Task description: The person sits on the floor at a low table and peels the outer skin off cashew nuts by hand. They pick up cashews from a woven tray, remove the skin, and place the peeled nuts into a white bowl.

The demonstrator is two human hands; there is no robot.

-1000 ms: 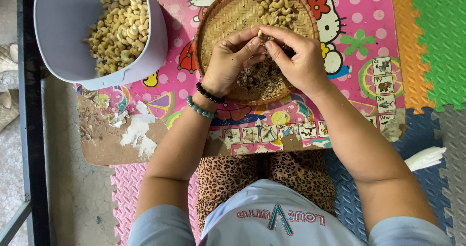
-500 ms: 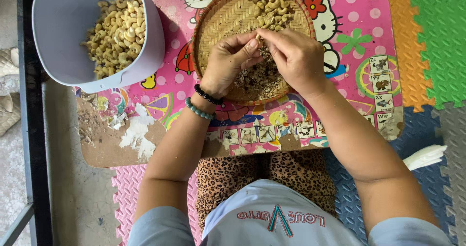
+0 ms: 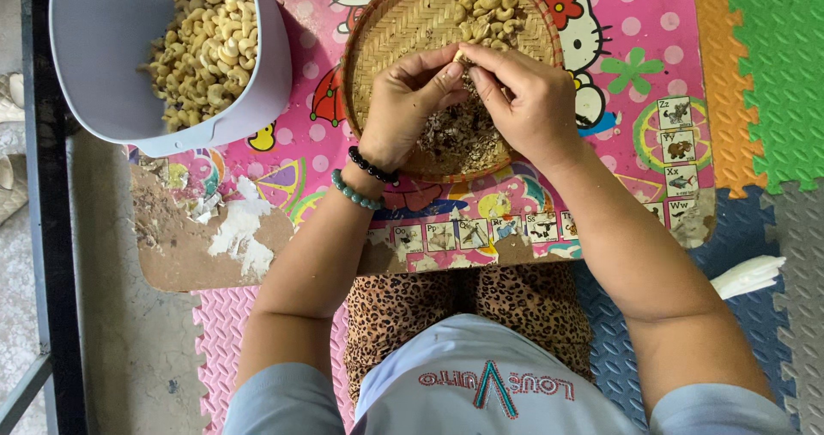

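From the head camera, looking straight down, both hands meet over the middle of a round woven tray (image 3: 390, 36) that sits on a low counter (image 3: 652, 40) covered with a pink cartoon mat. The left hand (image 3: 403, 109) comes in from the near left, fingers curled, thumb and forefinger pinched on a small pale cashew nut (image 3: 457, 55). The right hand (image 3: 528, 100) comes in from the near right, also curled, its fingertips closed on the same nut from the other side. So the nut lies between the two hands, right at their fingertips, neither hand clearly nearer. It is too small and too covered to tell its long axis or which way it points.

Just near of the fingertips, on the tray's near half, lies a dark heap of skins and husk bits (image 3: 459, 139). At the far edge of the tray is a pile of unpeeled cashews (image 3: 485, 6), far of the hands and a little right.

Well off to the far left stands a grey plastic tub (image 3: 103, 66) with a mound of pale peeled cashews (image 3: 206, 53); it is on the left hand's side. Two bead bracelets (image 3: 365, 177) ring the left wrist.
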